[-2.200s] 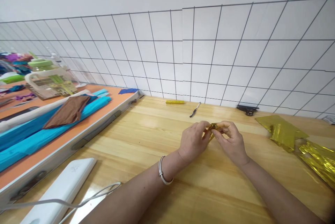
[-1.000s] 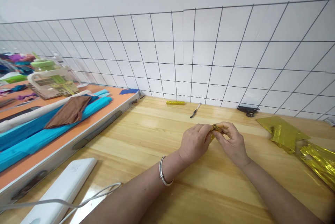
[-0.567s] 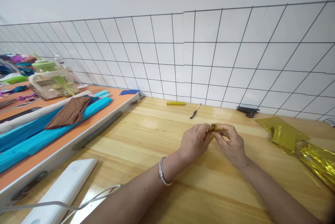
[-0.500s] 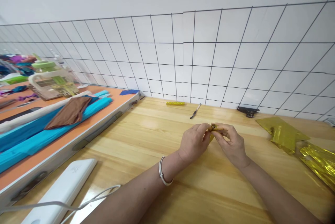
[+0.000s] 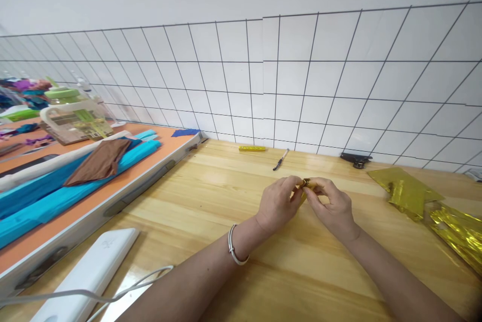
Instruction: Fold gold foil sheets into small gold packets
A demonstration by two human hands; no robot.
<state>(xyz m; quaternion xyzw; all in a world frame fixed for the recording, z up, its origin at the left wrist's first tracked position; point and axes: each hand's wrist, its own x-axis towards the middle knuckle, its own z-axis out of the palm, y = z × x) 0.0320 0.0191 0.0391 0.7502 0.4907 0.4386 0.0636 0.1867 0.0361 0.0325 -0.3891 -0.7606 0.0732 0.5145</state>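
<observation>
Between my fingertips is a small piece of gold foil, folded or rolled, mostly covered by the fingers. My left hand pinches it from the left, thumb and forefinger closed on it. From the right, my right hand grips the same piece with thumb and fingers, almost touching the left hand. Both hands are above the wooden table. Beyond them lie a gold foil strip, rolled or folded, and a pen.
Gold foil sheets and crumpled gold foil lie to the right. A black clip sits by the tiled wall. At left are a white power strip with a cable, blue rolls, brown fabric-like sheet and a green-lidded jug.
My fingers have shifted slightly on the gold foil, and its upper end looks more folded in. Both hands stay in nearly the same place.
</observation>
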